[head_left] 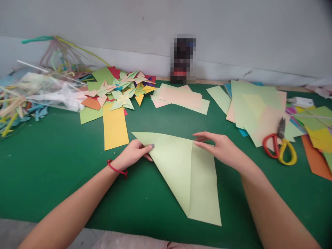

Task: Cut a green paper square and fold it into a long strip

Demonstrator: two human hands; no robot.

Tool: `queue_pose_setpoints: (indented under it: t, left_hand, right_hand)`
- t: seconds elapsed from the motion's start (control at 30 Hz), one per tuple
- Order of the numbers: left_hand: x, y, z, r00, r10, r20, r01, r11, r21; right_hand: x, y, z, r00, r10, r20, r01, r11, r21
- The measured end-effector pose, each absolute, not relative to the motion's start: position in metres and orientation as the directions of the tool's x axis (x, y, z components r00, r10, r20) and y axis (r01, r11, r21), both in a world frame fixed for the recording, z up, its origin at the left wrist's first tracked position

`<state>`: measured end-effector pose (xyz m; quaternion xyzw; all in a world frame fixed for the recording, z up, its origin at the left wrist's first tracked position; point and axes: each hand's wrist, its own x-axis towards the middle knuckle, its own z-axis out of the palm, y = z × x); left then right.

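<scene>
1. Across most of the view spreads a green desk [52, 186], with a grey wall [103, 24] behind it.
2. At the near middle of the desk is a pale green sheet [168, 159], folded on a slant so that a large triangular flap meets an upright strip on the right. It lies between the two hands, its left corner reaching past the left hand, its upper edge at the right hand, and its lower part extending toward the person.
3. Far to the left sits a heap of coloured strips [15, 107], partly covered by clear plastic [59, 93].
4. On the right is a stack of pale sheets [255, 107], with brighter coloured sheets [320, 135] beside it.
5. Beyond the left hand, folded paper stars [123, 100] are piled over flat sheets.
6. Near the wall, pale pink sheets [181, 97] overlap a light green one.
7. The right hand [214, 145] has its thumb and fingers slightly apart at the sheet's upper edge, by the top of the fold; whether it pinches the paper I cannot tell.
8. The left hand [137, 152] is closed on the sheet's left side, thumb on top and fingers underneath.
9. Scissors [281, 148] with one red and one yellow handle rest at the stack's near edge.
10. Around the left wrist is a red bracelet [118, 169].
</scene>
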<state>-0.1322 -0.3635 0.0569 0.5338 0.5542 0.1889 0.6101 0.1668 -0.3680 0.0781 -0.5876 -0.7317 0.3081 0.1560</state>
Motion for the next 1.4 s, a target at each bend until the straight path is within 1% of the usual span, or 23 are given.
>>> queue_pose_setpoints:
  t: [0.07, 0.23, 0.4, 0.5, 0.57, 0.63, 0.73, 0.8, 0.87, 0.97, 1.03, 1.17, 1.23, 1.33, 1.4]
  left_hand:
    - [-0.130, -0.364, 0.059, 0.321, 0.828, -0.460, 0.351, 0.347, 0.870]
    - [-0.128, -0.365, 0.062, 0.320, 0.844, -0.430, 0.272, 0.353, 0.895]
    - [-0.120, -0.369, 0.061, 0.276, 0.887, -0.370, 0.178, 0.331, 0.927]
    - [-0.110, -0.372, 0.063, 0.230, 0.917, -0.326, 0.120, 0.306, 0.944]
    - [-0.105, -0.372, 0.063, 0.193, 0.928, -0.318, 0.097, 0.304, 0.948]
    - [-0.102, -0.370, 0.062, 0.170, 0.934, -0.313, 0.088, 0.302, 0.949]
    - [-0.100, -0.366, 0.060, 0.135, 0.946, -0.294, 0.092, 0.283, 0.955]
    - [-0.099, -0.364, 0.061, 0.113, 0.957, -0.267, 0.089, 0.258, 0.962]
    - [-0.098, -0.362, 0.062, 0.108, 0.967, -0.232, 0.081, 0.224, 0.971]
    - [-0.098, -0.362, 0.064, 0.127, 0.971, -0.204, 0.074, 0.196, 0.978]
    - [-0.101, -0.362, 0.062, 0.138, 0.969, -0.207, 0.073, 0.199, 0.977]
    - [-0.111, -0.358, 0.056, 0.136, 0.966, -0.222, 0.072, 0.214, 0.974]
    - [-0.114, -0.355, 0.054, 0.138, 0.962, -0.237, 0.074, 0.228, 0.971]
    - [-0.116, -0.352, 0.053, 0.146, 0.957, -0.252, 0.055, 0.246, 0.968]
    - [-0.115, -0.350, 0.053, 0.145, 0.955, -0.257, 0.061, 0.250, 0.966]
  right_hand:
    - [0.161, -0.368, 0.082, -0.256, 0.957, -0.132, 0.745, 0.109, -0.658]
    - [0.146, -0.366, 0.084, -0.323, 0.934, -0.155, 0.664, 0.107, -0.740]
    - [0.141, -0.365, 0.084, -0.311, 0.931, -0.191, 0.586, 0.030, -0.810]
    - [0.141, -0.363, 0.086, -0.296, 0.940, -0.171, 0.544, 0.019, -0.839]
    - [0.140, -0.362, 0.086, -0.264, 0.953, -0.147, 0.565, 0.030, -0.825]
    - [0.138, -0.361, 0.084, -0.218, 0.970, -0.107, 0.626, 0.055, -0.778]
    - [0.136, -0.359, 0.079, -0.150, 0.989, -0.005, 0.729, 0.107, -0.677]
    - [0.133, -0.359, 0.076, -0.122, 0.990, 0.072, 0.765, 0.140, -0.628]
    - [0.130, -0.359, 0.074, -0.117, 0.983, 0.142, 0.767, 0.180, -0.616]
    - [0.128, -0.359, 0.069, -0.153, 0.970, 0.189, 0.711, 0.241, -0.661]
    - [0.129, -0.361, 0.063, -0.155, 0.974, 0.166, 0.662, 0.227, -0.715]
    - [0.133, -0.365, 0.051, -0.063, 0.995, 0.075, 0.566, 0.098, -0.819]
    - [0.135, -0.365, 0.048, -0.048, 0.997, 0.054, 0.541, 0.071, -0.838]
    - [0.136, -0.365, 0.049, -0.068, 0.997, 0.033, 0.530, 0.064, -0.846]
    - [0.137, -0.365, 0.051, -0.084, 0.996, -0.005, 0.522, 0.039, -0.852]
